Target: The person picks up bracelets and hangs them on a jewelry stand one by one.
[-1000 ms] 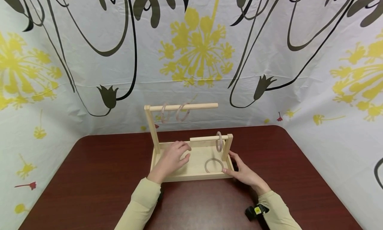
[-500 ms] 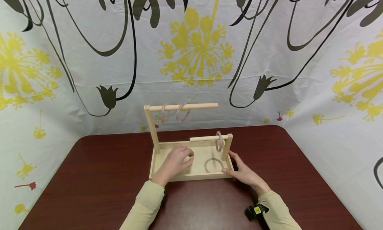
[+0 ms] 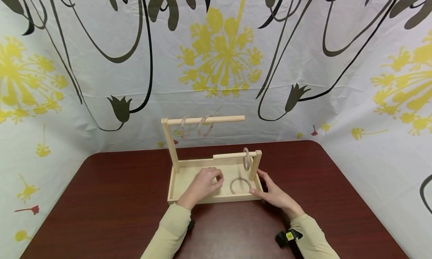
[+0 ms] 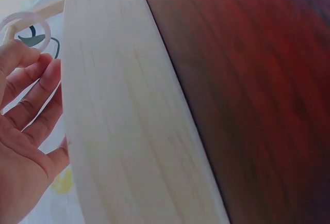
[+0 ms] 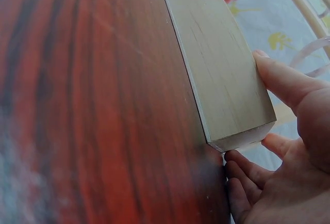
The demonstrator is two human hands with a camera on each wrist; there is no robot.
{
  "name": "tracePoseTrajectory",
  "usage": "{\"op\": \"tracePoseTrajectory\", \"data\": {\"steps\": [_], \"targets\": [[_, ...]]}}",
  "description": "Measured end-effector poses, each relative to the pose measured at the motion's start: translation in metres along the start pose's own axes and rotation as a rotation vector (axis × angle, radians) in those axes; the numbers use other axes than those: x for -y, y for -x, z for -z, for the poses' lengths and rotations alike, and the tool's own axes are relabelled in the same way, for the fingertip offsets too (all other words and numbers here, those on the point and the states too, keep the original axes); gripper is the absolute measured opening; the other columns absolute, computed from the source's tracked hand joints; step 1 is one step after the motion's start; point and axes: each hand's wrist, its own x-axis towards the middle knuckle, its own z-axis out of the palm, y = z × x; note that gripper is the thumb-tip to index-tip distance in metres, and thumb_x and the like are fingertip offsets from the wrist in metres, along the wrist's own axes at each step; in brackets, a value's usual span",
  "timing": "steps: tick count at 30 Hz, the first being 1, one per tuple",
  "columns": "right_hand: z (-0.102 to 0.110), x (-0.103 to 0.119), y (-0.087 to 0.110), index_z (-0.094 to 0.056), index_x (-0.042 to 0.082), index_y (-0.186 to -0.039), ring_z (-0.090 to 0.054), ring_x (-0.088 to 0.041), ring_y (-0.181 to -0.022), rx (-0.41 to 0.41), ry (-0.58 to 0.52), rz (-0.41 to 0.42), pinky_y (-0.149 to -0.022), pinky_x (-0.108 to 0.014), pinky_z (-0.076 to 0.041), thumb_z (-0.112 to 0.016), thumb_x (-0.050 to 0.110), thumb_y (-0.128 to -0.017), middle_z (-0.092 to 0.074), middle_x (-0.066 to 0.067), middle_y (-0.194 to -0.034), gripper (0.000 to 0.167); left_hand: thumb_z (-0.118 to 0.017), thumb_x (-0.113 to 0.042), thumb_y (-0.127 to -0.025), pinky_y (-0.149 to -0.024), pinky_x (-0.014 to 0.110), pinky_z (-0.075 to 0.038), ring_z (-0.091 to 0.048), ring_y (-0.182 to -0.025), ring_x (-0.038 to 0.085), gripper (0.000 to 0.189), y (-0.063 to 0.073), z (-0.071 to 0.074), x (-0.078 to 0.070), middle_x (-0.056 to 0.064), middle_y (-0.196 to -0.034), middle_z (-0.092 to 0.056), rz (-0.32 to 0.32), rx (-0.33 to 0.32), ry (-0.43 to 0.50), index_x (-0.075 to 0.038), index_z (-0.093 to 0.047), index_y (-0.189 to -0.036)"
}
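My left hand point(image 3: 204, 184) hovers over a wooden tray point(image 3: 216, 199), its fingers loosely curled, thumb near the index fingertip, nothing visibly held. To its right, a pale ring point(image 3: 240, 178) lies in the tray near the right front corner. With my right hand point(image 3: 278, 195) I grip that corner, thumb point(image 5: 283, 77) at the front wall's upper edge and fingers round the right end. Another ring point(image 3: 246, 159) hangs on the short low bar point(image 3: 229, 155), and two rings point(image 3: 205, 126) hang on the long high bar point(image 3: 222, 119). In the left wrist view, a ring point(image 4: 49, 30) shows beyond the fingertips.
A tall post point(image 3: 170, 146) rises from the tray's left end and a shorter post point(image 3: 255, 166) from its right. The tray stands on a dark red-brown table point(image 3: 128, 191). Behind hangs a white cloth point(image 3: 135, 75) with floral prints.
My left hand has moved right and slightly down over the tray, toward the lying ring, its thumb and index finger drawing closer together. My right hand stays at the corner.
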Motion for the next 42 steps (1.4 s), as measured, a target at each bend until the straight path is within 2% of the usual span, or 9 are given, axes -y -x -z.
{"op": "tracePoseTrajectory", "data": {"steps": [8, 16, 24, 32, 38, 42], "targets": [[0.0, 0.001, -0.002, -0.017, 0.012, -0.153, -0.023, -0.042, -0.138, 0.006, 0.007, -0.008, -0.103, -0.061, -0.024, -0.069, 0.031, -0.091, -0.024, -0.023, -0.15, 0.083, -0.071, -0.004, -0.083, -0.062, 0.022, -0.046, -0.06, -0.067, 0.014, 0.012, -0.004, -0.007, -0.001, -0.004, -0.073, -0.061, 0.036, 0.035, 0.047, -0.012, -0.065, -0.077], [0.0, 0.0, -0.003, -0.017, 0.009, -0.153, -0.027, -0.043, -0.135, -0.003, 0.01, 0.014, -0.102, -0.06, -0.026, -0.069, 0.028, -0.091, -0.027, -0.025, -0.148, 0.083, -0.071, -0.006, -0.085, -0.07, 0.025, -0.049, -0.063, -0.074, 0.014, 0.008, -0.011, -0.013, -0.003, -0.003, -0.078, -0.064, 0.076, 0.08, 0.123, -0.01, -0.066, -0.08], [0.0, 0.0, -0.003, -0.017, 0.01, -0.153, -0.027, -0.042, -0.135, -0.003, 0.012, 0.007, -0.102, -0.06, -0.026, -0.068, 0.029, -0.091, -0.028, -0.024, -0.148, 0.083, -0.069, -0.01, -0.089, -0.076, 0.022, -0.049, -0.064, -0.083, 0.011, 0.003, -0.018, -0.017, -0.008, -0.003, -0.085, -0.067, 0.116, 0.228, 0.186, -0.008, -0.07, -0.088], [0.0, -0.002, -0.001, -0.015, 0.01, -0.153, -0.027, -0.043, -0.135, 0.011, 0.008, 0.003, -0.101, -0.061, -0.027, -0.067, 0.03, -0.092, -0.026, -0.024, -0.149, 0.083, -0.071, -0.014, -0.089, -0.081, 0.026, -0.049, -0.065, -0.094, 0.021, 0.023, -0.025, -0.025, -0.008, 0.009, -0.104, -0.069, 0.148, 0.357, 0.225, -0.002, -0.069, -0.109], [-0.001, 0.0, 0.0, -0.015, 0.01, -0.153, -0.027, -0.043, -0.135, 0.01, 0.0, -0.008, -0.101, -0.061, -0.028, -0.068, 0.03, -0.092, -0.026, -0.024, -0.148, 0.083, -0.072, -0.017, -0.088, -0.09, 0.031, -0.047, -0.062, -0.106, 0.024, 0.034, -0.027, -0.028, -0.003, 0.009, -0.116, -0.065, 0.199, 0.426, 0.233, -0.004, -0.065, -0.12], [-0.001, 0.0, 0.0, -0.016, 0.009, -0.153, -0.028, -0.042, -0.134, 0.007, -0.008, -0.006, -0.101, -0.06, -0.027, -0.068, 0.029, -0.091, -0.027, -0.024, -0.148, 0.083, -0.073, -0.019, -0.087, -0.094, 0.032, -0.044, -0.058, -0.112, 0.022, 0.042, -0.028, -0.03, -0.001, 0.008, -0.122, -0.063, 0.211, 0.464, 0.217, -0.005, -0.063, -0.125]]}}
